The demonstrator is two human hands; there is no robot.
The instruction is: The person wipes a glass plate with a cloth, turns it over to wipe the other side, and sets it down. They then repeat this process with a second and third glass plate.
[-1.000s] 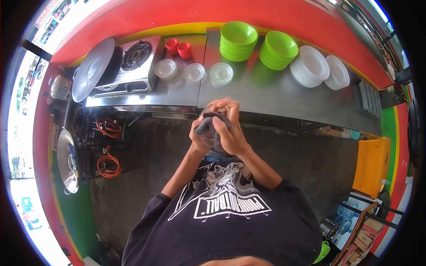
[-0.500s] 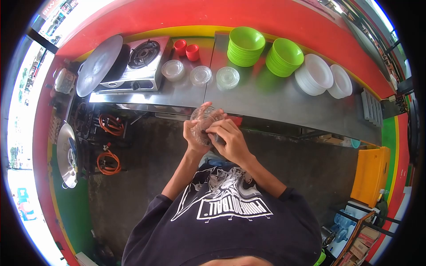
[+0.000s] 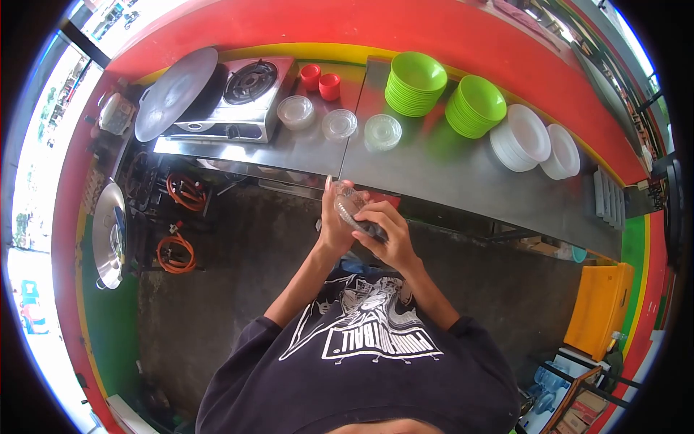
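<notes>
A clear, patterned glass dish (image 3: 348, 202) is held in front of my chest, tilted on edge. My left hand (image 3: 335, 223) is closed around its left side, the thumb sticking up by the rim. At the dish's right side is my right hand (image 3: 391, 233), fingers bent and pressed together at the rim. Something dark grey (image 3: 373, 230) shows under those fingers, too small to name. On the counter beyond my hands stand similar clear glass dishes: a left group (image 3: 296, 113), a middle one (image 3: 339, 126) and a right one (image 3: 382, 132).
A steel counter (image 3: 463, 177) runs across, with a gas stove (image 3: 238, 101), a large wok lid (image 3: 176, 94) and two red cups (image 3: 329, 87). Further right are stacked green bowls (image 3: 475, 108) and white plates (image 3: 522, 137). An orange box (image 3: 598, 311) stands at right.
The glass dish has tipped more onto its edge between my hands. My right fingers have moved from over its face to the right rim. The view has shifted slightly.
</notes>
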